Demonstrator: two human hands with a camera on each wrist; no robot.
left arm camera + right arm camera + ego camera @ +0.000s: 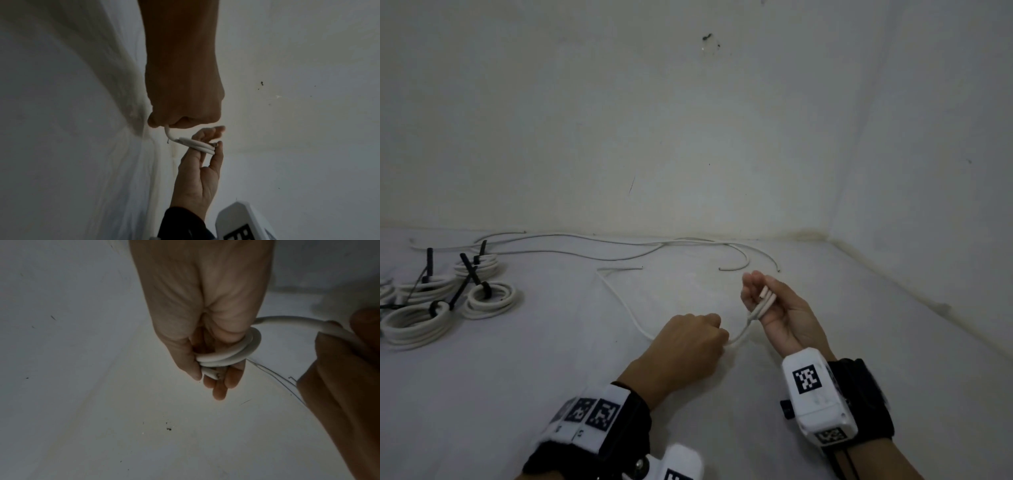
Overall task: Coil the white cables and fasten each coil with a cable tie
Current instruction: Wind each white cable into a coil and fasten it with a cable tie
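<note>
My right hand [763, 301] is held palm up above the white surface, with a white cable [762, 303] wound in a few turns around its fingers. In the right wrist view the turns [226, 356] cross the fingers and the thumb [189, 363] presses the cut end. From the turns the cable runs into my left hand [698, 339], a fist gripping it close beside the right hand. Beyond the fist the cable trails left and back over the surface [619, 301]. The left wrist view shows the fist [180, 113], the wound cable [197, 144] and the right hand [197, 170].
Several finished white coils [489, 299] fastened with black cable ties [470, 270] lie at the far left. Loose white cables [619, 241] run along the back wall. A wall [928, 171] closes the right side; the white surface [825, 325] meets it there.
</note>
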